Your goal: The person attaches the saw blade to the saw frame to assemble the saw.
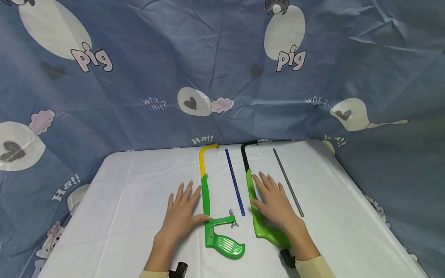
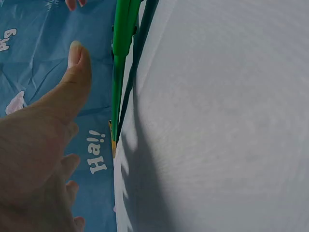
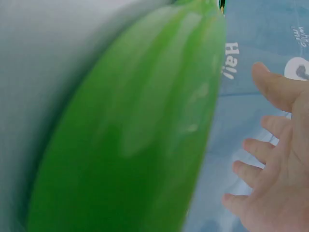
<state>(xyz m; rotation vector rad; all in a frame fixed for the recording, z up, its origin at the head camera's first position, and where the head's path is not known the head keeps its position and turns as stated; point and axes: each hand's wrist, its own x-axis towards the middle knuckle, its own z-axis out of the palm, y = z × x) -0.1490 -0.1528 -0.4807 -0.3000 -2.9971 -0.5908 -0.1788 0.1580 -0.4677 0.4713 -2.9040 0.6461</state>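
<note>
A hacksaw frame with a green handle (image 1: 229,246) and a yellow front bow lies left of centre on the white table. Just left of it is my left hand (image 1: 180,214), fingers spread, holding nothing; the left wrist view shows its thumb (image 2: 77,72) apart from the green frame (image 2: 123,38). A second hacksaw frame, lime green (image 1: 259,224) with a black bow (image 1: 245,158), lies to the right. Over its right side hovers my right hand (image 1: 276,202), fingers straight and gripping nothing. A blue saw blade (image 1: 235,181) lies between the frames. Right of both lies a dark grey blade (image 1: 288,183).
White cloth covers the table (image 1: 139,185). A blue printed curtain (image 1: 156,69) hangs behind it and along both sides. A wing nut (image 1: 235,224) sits on the arm of the left frame. Black wrist devices (image 1: 287,258) are worn below the hands.
</note>
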